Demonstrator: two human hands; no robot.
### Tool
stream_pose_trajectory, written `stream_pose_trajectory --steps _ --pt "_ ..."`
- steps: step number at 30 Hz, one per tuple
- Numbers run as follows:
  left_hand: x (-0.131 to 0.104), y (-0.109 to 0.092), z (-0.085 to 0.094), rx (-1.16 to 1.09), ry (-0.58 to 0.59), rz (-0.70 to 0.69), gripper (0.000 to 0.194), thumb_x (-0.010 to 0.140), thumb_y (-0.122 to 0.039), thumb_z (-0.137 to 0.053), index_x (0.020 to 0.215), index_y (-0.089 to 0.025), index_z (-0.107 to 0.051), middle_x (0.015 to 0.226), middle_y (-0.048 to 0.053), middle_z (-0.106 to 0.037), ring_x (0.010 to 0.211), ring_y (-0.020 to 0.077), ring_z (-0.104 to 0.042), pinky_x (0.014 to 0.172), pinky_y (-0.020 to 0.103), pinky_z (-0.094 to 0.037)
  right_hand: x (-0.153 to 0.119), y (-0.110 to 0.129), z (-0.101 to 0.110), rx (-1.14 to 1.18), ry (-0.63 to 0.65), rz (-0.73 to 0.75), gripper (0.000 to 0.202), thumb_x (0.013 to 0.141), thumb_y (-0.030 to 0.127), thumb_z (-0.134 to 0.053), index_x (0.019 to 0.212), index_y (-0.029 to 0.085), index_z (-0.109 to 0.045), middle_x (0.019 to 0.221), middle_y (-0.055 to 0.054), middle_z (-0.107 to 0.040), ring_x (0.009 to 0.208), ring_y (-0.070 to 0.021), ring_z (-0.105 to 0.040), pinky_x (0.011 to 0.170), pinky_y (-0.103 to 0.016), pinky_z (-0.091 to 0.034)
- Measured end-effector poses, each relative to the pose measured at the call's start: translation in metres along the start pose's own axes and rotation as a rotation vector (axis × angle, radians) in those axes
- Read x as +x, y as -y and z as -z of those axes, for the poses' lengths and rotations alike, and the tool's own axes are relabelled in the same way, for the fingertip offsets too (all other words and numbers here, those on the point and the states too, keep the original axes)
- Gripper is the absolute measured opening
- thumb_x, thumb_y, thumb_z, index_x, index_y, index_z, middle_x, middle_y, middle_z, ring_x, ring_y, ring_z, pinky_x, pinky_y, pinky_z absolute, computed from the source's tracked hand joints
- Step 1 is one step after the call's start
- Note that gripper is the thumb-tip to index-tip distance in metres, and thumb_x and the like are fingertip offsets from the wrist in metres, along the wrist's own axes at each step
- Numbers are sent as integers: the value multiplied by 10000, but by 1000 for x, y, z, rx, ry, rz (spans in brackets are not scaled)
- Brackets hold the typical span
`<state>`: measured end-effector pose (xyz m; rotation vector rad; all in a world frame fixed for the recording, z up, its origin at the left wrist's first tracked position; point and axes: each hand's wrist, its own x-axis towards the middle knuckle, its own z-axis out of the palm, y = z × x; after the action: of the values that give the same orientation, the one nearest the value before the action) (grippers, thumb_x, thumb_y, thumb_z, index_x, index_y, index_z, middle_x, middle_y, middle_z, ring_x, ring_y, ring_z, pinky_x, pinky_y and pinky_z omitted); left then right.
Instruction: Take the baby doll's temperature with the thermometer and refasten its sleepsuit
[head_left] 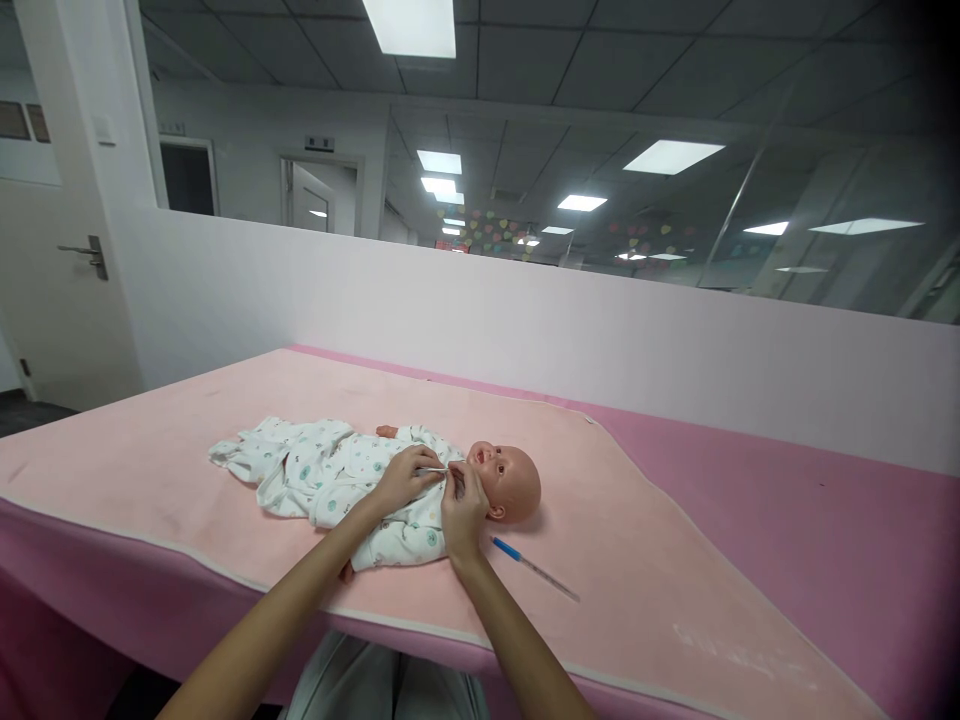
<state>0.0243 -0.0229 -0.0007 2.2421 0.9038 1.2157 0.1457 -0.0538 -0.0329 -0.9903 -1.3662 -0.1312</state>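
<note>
A baby doll (514, 485) lies on its back, its head to the right, dressed in a white printed sleepsuit (330, 470). Over its chest, close to the chin, my left hand (405, 482) and my right hand (465, 508) come together with fingers pinched. Between them shows a thin white stick (431, 470), too small to tell its exact kind. The left fingers close on one end and the right fingertips on the other. Beside my right wrist lies a slim clear tube with a blue end (508, 548), touched by neither hand.
A pale pink mat (637, 600) covers much of the pink table (810, 500), whose front edge runs just before my lap. Behind stands a low white wall (525, 330) with glass above it. A door (60, 280) is at the left.
</note>
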Motion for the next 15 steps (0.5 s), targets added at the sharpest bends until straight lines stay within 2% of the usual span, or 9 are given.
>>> stream_pose_trajectory --steps 8,15 --pt "-1 4 0 -57 -27 18 194 748 -355 -590 801 -215 -713 871 40 -631 847 169 -568 795 272 -424 -2 -10 -2 -101 105 79 291 864 148 -370 1049 179 -592 949 -69 -645 898 -167 -593 790 -321 -491" --pt "-1 6 -1 -114 -69 81 191 706 -364 -634 729 -189 -709 838 49 -625 829 172 -569 790 269 -426 -1 -9 -2 -133 156 108 337 844 91 -335 1024 172 -608 922 -72 -639 886 -176 -571 800 -337 -484"
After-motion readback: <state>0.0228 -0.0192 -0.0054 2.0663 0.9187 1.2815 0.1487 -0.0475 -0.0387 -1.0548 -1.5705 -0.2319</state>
